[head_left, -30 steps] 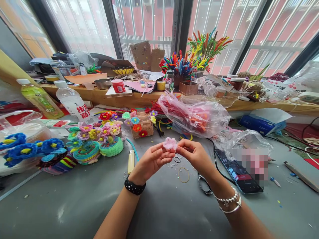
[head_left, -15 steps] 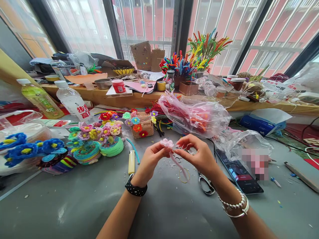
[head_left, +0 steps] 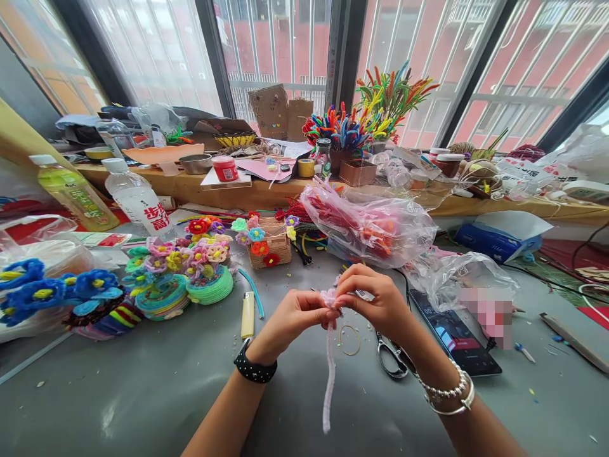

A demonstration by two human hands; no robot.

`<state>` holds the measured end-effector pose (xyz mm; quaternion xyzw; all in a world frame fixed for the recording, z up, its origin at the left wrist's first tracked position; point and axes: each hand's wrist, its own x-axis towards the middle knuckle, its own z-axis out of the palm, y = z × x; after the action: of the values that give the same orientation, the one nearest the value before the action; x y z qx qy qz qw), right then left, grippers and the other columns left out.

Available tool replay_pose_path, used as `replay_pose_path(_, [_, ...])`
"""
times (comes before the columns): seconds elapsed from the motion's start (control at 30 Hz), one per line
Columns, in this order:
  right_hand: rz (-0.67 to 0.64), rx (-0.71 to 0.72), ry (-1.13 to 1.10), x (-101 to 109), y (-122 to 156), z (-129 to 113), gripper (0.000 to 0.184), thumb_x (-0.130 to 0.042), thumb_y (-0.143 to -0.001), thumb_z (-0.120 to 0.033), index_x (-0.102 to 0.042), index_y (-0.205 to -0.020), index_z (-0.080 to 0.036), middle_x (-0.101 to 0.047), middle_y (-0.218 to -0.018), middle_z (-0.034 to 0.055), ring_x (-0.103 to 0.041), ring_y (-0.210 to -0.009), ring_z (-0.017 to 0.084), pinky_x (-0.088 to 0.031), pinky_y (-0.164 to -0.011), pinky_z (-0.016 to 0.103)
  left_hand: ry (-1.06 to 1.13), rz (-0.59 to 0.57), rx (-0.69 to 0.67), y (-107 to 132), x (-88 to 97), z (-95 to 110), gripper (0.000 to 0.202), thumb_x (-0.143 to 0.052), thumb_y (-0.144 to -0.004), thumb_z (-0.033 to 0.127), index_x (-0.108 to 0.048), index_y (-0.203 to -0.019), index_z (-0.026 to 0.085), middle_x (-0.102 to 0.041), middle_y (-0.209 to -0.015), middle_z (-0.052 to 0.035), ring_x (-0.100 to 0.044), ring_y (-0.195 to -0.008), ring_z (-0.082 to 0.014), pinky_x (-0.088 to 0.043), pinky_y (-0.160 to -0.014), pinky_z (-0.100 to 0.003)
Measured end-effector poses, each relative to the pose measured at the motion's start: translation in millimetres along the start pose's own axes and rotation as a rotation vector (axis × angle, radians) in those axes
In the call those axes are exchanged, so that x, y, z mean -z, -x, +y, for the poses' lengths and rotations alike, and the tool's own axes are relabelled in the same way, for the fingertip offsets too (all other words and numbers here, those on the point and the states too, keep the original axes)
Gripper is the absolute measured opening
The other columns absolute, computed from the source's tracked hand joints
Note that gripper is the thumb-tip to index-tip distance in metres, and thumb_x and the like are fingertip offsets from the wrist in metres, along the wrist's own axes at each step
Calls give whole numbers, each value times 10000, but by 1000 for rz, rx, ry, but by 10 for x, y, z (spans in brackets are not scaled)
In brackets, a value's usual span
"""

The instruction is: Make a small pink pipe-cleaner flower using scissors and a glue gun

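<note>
Between both hands is a small pale pink flower of fuzzy pipe cleaner [head_left: 328,297], its loose length hanging straight down toward the table. My left hand [head_left: 301,315] pinches the flower from the left, thumb and fingers pressed together. From the right, my right hand [head_left: 372,297] closes its fingertips on the same flower, hiding part of it. Below them on the grey table [head_left: 295,406] lie a thin ring [head_left: 351,351] and scissors [head_left: 392,358] with dark handles, their blades partly covered by my right hand. A cream lighter [head_left: 248,315] and a short blue pipe cleaner [head_left: 252,292] lie left of my left hand.
Finished pipe-cleaner flowers [head_left: 204,254] in green pots and a small woven basket [head_left: 271,244] stand at left. A plastic bag [head_left: 371,222] of red pipe cleaners lies behind the hands. To the right are a phone [head_left: 454,333] and a wooden stick [head_left: 573,343].
My right hand has moved left onto the flower, meeting my left hand. The loose end, slanting to the right before, now hangs straight down. The whole view has shifted slightly.
</note>
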<state>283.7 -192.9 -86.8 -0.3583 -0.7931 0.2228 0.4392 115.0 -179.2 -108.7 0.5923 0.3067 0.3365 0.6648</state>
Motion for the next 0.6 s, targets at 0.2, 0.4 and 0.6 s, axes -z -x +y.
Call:
replay_pose_path(0.2, [-166,-19,-132,25,-15,-24,158,-549,-771,-259,-598,-655,-164,-549,-693,6,-507,-670,106,-414,-635,241,23,-163,100,40,23,-4,134,-673,-600,240,-646,-624,111,-581,-538,-2,-504,-504,-97,-399,-532,-212])
replay_pose_path(0.4, [57,-101,31,-53,-19,-25,129,-564,-761,-267,-603,-689,-167,-544,-716,14,-505,-716,128,-400,-670,265,-18,98,-67,-38,-39,-71,161,-619,-671,283,-625,-727,131,-591,-646,2,-513,-618,-104,-409,-613,-208])
replay_pose_path(0.6, [-103,-55,73,7,-14,-14,153,-665,-665,-257,-596,-774,-174,-568,-777,18,-502,-754,139,-415,-662,259,-158,56,-108,-24,-4,-84,191,-588,-697,308,-633,-718,124,-603,-645,-11,-519,-597,-118,-405,-578,-217])
